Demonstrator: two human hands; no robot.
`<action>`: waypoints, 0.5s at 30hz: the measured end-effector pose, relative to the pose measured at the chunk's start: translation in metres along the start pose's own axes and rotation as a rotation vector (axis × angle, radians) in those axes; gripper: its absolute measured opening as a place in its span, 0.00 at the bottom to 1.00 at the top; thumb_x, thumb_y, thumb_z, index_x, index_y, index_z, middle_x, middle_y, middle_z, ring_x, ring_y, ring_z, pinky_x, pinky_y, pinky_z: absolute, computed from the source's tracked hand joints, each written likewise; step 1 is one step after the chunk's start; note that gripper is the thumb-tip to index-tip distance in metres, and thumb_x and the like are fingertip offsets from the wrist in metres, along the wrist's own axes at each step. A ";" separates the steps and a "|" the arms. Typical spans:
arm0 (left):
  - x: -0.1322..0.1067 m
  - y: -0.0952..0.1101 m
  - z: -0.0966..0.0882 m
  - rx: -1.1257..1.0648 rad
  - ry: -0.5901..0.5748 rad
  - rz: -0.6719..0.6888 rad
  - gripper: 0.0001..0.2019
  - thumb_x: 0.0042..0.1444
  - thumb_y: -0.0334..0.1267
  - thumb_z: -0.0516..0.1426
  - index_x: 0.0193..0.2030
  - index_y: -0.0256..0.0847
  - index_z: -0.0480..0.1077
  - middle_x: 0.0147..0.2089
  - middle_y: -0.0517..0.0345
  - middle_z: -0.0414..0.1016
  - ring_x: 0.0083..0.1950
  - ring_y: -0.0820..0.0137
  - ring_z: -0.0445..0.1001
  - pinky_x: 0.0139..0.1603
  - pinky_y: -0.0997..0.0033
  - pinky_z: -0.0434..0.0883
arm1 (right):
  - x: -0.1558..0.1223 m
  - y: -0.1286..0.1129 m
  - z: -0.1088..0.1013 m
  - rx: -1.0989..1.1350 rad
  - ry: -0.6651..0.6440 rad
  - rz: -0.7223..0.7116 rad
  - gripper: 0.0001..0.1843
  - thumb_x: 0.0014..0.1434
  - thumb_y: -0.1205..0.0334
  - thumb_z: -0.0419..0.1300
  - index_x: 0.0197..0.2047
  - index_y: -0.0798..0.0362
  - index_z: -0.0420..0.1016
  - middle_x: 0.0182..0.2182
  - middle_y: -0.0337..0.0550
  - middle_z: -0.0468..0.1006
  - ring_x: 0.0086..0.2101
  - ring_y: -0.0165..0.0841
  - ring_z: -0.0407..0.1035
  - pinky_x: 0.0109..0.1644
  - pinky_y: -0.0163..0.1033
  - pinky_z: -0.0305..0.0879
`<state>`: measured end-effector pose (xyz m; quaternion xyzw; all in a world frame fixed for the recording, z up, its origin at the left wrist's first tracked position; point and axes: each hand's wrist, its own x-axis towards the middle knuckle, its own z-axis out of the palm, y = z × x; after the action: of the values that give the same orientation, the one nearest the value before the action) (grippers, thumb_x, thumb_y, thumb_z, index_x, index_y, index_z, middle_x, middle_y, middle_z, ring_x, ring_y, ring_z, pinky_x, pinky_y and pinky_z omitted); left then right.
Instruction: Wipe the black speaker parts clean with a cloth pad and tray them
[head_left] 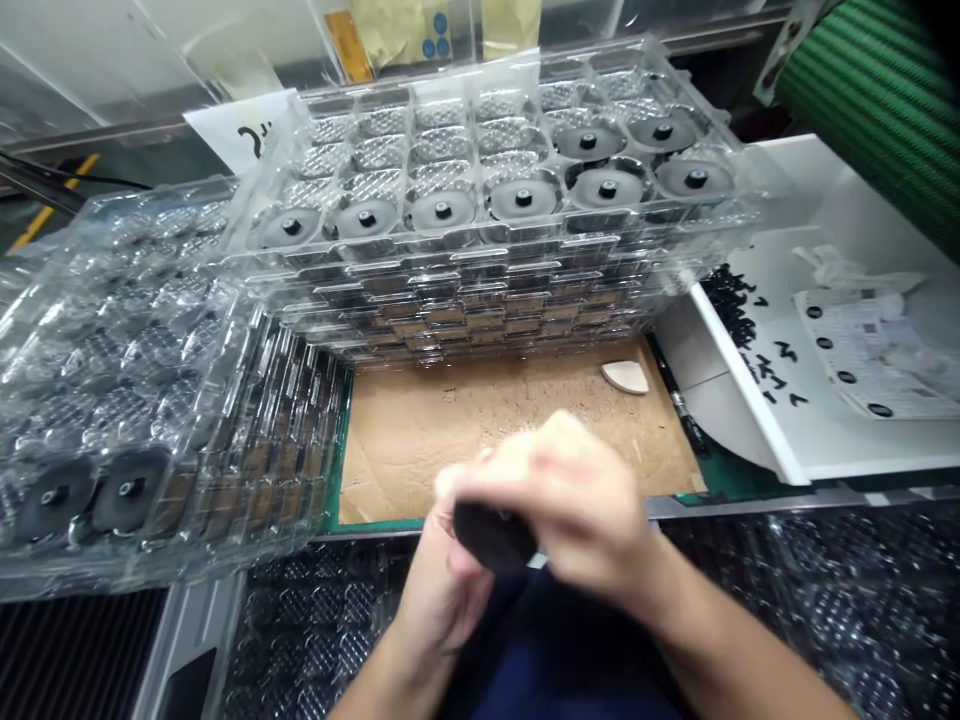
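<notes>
A dark oval part [493, 538] is held close to my body, over the near edge of the cardboard. My left hand [444, 570] is closed on it from the left side, the thumb near its lower edge. Across its top and right side lies my right hand [574, 495], blurred, its fingers bent over the part. What the right fingertips touch is hidden. Beyond the hands, a stack of clear plastic trays [465, 255] carries several grey oval parts [523, 197] with black stubs in its top pockets.
Another clear tray stack [142, 370] stands left, with two dark parts [129, 490] in front. Cardboard [405, 440] covers the bench, with a pale wedge-shaped piece [625, 377] on it. A white bin [757, 400] at right holds small black pieces [731, 305]. A green roll [870, 100] hangs upper right.
</notes>
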<state>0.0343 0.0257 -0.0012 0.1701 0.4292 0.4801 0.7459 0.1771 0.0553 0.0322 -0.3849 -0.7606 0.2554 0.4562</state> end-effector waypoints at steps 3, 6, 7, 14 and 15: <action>0.004 0.001 -0.002 -0.069 -0.008 0.057 0.32 0.32 0.47 0.70 0.48 0.47 0.72 0.52 0.55 0.74 0.49 0.60 0.74 0.53 0.64 0.71 | -0.021 0.039 0.006 -0.083 0.049 0.454 0.12 0.64 0.67 0.52 0.45 0.51 0.76 0.36 0.41 0.78 0.36 0.32 0.71 0.39 0.37 0.62; 0.007 0.003 -0.006 -0.092 0.026 0.089 0.30 0.35 0.49 0.69 0.48 0.48 0.72 0.52 0.55 0.74 0.50 0.62 0.74 0.55 0.65 0.69 | -0.056 0.067 0.023 -0.113 -0.090 0.580 0.12 0.62 0.66 0.54 0.45 0.51 0.77 0.36 0.42 0.79 0.37 0.34 0.72 0.41 0.39 0.65; 0.007 0.004 -0.007 -0.089 0.031 0.086 0.29 0.35 0.49 0.68 0.48 0.47 0.72 0.52 0.55 0.74 0.52 0.61 0.73 0.57 0.64 0.68 | -0.068 0.072 0.029 -0.092 -0.115 0.577 0.11 0.61 0.66 0.55 0.44 0.51 0.78 0.35 0.42 0.80 0.36 0.34 0.73 0.40 0.39 0.66; 0.009 0.001 -0.004 -0.089 0.008 0.051 0.28 0.38 0.47 0.68 0.49 0.48 0.72 0.51 0.56 0.74 0.52 0.62 0.73 0.57 0.63 0.68 | -0.056 0.038 0.020 -0.039 0.120 0.655 0.14 0.63 0.60 0.54 0.47 0.54 0.76 0.38 0.45 0.80 0.30 0.32 0.73 0.30 0.35 0.69; 0.008 0.000 -0.003 -0.093 -0.001 0.059 0.27 0.39 0.46 0.68 0.48 0.48 0.72 0.51 0.57 0.75 0.51 0.63 0.73 0.56 0.66 0.69 | -0.044 0.025 0.014 -0.040 0.209 0.631 0.14 0.63 0.60 0.54 0.49 0.53 0.75 0.40 0.44 0.79 0.30 0.31 0.73 0.30 0.35 0.69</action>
<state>0.0335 0.0321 -0.0071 0.1480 0.4007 0.5213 0.7388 0.1860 0.0332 -0.0148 -0.6344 -0.5579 0.3283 0.4225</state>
